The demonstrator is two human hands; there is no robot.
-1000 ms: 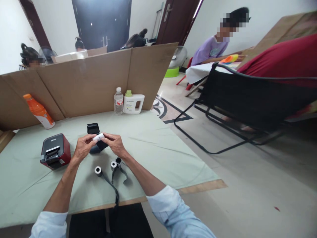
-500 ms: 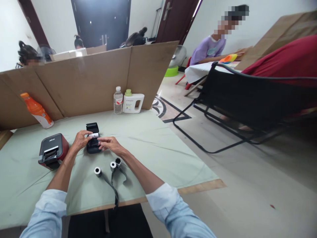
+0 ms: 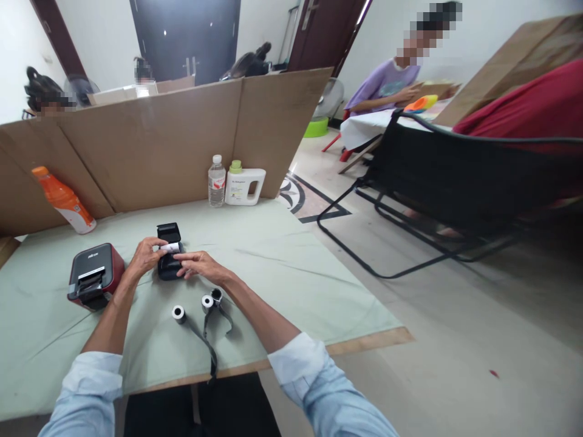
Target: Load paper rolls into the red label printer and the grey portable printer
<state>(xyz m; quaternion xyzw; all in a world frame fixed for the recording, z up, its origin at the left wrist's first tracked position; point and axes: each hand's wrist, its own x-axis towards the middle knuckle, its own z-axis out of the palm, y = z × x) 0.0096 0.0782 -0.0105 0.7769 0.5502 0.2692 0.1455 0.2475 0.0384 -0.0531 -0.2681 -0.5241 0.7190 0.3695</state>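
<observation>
White roll [image 3: 171,247] lay over the opening of a black device near the middle of the scene. A pale green tabletop [image 3: 291,273] spread beneath, with a cardboard partition [image 3: 173,149] along its far edge. At left stood a red-and-black machine [image 3: 96,273]; farther back, an orange bottle [image 3: 65,200] leaned, and a white jug [image 3: 245,187] stood beside a clear bottle [image 3: 217,182]. The black device [image 3: 170,268] had its lid raised. The left hand [image 3: 144,257] had its fingers clamped on the white roll; the right hand [image 3: 203,266] held its fingers loosely apart by the device, contact unclear. Nearer lay three small rolls [image 3: 181,317] trailing dark strips.
</observation>
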